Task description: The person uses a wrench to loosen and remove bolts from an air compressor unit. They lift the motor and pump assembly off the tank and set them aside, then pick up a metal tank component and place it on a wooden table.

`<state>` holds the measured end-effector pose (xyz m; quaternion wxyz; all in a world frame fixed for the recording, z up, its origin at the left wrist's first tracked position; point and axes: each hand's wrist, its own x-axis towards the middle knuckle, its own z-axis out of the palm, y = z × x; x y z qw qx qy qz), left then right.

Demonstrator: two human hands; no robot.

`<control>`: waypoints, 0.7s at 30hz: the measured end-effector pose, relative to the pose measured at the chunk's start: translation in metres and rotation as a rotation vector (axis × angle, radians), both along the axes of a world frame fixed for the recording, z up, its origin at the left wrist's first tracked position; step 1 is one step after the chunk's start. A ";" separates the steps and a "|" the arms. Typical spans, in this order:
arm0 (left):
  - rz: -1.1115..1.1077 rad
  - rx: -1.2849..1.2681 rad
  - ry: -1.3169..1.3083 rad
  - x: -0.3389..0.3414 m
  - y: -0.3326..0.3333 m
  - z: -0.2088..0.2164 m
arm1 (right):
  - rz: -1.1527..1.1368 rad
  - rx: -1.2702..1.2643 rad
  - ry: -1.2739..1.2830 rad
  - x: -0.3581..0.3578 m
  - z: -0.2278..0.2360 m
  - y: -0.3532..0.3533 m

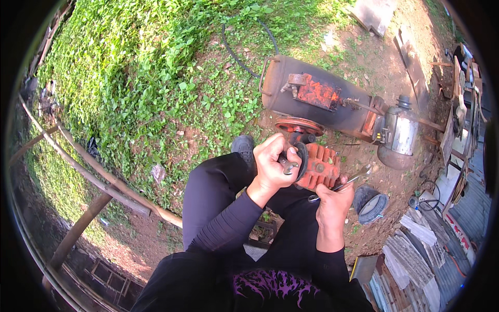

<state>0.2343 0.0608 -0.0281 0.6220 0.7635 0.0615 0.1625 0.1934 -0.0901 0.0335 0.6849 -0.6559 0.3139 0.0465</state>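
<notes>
My left hand (276, 162) is closed around a wrench (289, 167), whose open jaw pokes out below the fingers. It is up against the near left side of a red finned compressor pump head (322, 164), next to a dark round part. My right hand (335, 205) grips a shiny combination wrench (356, 176) that slants up and to the right, just below the pump head. Its ring end shows left of the thumb. Behind the pump head is a rusty red pulley wheel (299, 125). The fingers hide part of the pump.
A dark cylindrical air tank (280, 78) lies beyond the pump, with a silver motor (405, 132) at its right. A dark bucket (370, 208) lies tilted on the dirt. Corrugated sheets (416, 255) are stacked at right; wooden poles (99, 174) cross at left.
</notes>
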 end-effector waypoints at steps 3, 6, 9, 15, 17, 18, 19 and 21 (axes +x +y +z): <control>0.075 0.060 0.136 -0.028 0.029 0.002 | 0.046 0.037 0.105 -0.002 -0.007 0.027; 0.190 0.113 0.103 -0.048 0.057 -0.015 | 0.069 0.127 0.144 0.001 -0.018 0.061; 0.290 0.158 0.141 -0.057 0.097 -0.033 | 0.264 0.127 0.181 0.013 -0.041 0.098; 0.491 0.184 0.354 -0.055 0.173 -0.103 | 0.502 0.017 0.166 0.053 -0.147 0.173; 0.534 0.141 0.346 -0.047 0.192 -0.126 | 0.538 -0.051 0.058 0.070 -0.168 0.200; 0.559 0.104 0.357 -0.042 0.200 -0.133 | 0.619 -0.164 0.034 0.080 -0.182 0.209; 0.582 0.066 0.369 -0.039 0.207 -0.138 | 0.621 -0.185 0.065 0.086 -0.193 0.217; 0.594 0.151 0.396 -0.033 0.223 -0.153 | 0.725 -0.454 0.030 0.098 -0.190 0.242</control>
